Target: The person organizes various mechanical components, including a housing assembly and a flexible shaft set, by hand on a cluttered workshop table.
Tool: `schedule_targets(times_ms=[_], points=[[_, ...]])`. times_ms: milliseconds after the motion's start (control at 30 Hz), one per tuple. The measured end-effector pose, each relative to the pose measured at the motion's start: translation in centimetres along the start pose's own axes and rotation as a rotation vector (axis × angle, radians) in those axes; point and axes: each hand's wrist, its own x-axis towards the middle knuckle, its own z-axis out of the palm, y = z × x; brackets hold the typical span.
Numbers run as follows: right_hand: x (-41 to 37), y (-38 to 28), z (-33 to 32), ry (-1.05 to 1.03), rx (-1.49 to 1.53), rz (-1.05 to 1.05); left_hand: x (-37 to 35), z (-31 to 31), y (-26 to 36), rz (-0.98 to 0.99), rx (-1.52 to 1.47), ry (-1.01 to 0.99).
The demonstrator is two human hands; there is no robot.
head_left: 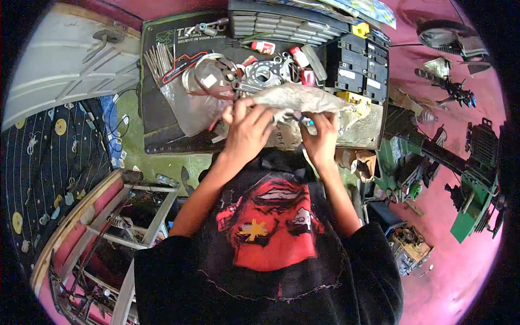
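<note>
A crumpled beige bag [295,96], of paper or plastic, lies across the front of the worktable with its near edge raised. My left hand [248,127] has its fingers curled at the bag's left side. My right hand [322,135] pinches its near edge on the right. Small pale and dark pieces show between the hands, too blurred to name. Beneath them is a brown sheet with print [285,138]. Just beyond the bag lies a flat metal gasket [264,74] with a round hole.
On the dark work mat [179,130] are metal rods [158,62], ring-shaped parts in clear plastic [208,78], and small red-and-white bottles [263,47]. Black battery-like boxes [355,65] stand at the right, a grey drawer rack [287,27] at the back. A ladder-like frame [125,241] is at lower left.
</note>
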Motion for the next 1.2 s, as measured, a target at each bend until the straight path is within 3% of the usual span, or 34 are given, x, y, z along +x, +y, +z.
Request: schedule_targets(times_ms=[200, 267, 500, 733, 867, 933, 1067, 1200], points=[[-4.1, 3.8, 0.2, -0.052, -0.122, 0.043, -0.9, 5.0, 0.9, 0.157, 0.055, -0.132], [-4.5, 4.9, 1.7, 0.051, -0.131, 0.02, -0.8, 6.2, 0.5, 0.191, 0.152, -0.165], [-5.1, 6.3, 2.0, -0.088, -0.117, 0.037, -2.2, 8.7, -1.5, 0.094, 0.202, -0.192], [-3.8, 5.4, 1.5, -0.023, -0.097, 0.048, -1.5, 6.9, -1.6, 0.076, 0.202, -0.202], [-2.3, 4.6, 1.5, 0.023, -0.104, -0.019, -1.0, 5.2, -3.0, 0.129, 0.1, -0.14], [-0.8, 2.9, 1.0, 0.02, -0.116, -0.023, -0.6, 4.0, -3.7, 0.087, 0.092, 0.035], [2.7, 0.3, 2.0, 0.024, -0.095, -0.068, 1.1, 2.2, -7.5, -0.088, 0.165, 0.223], [7.4, -3.1, 4.5, -0.042, -0.125, -0.186, 3.5, 0.1, -13.1, -0.244, 0.191, 0.258]])
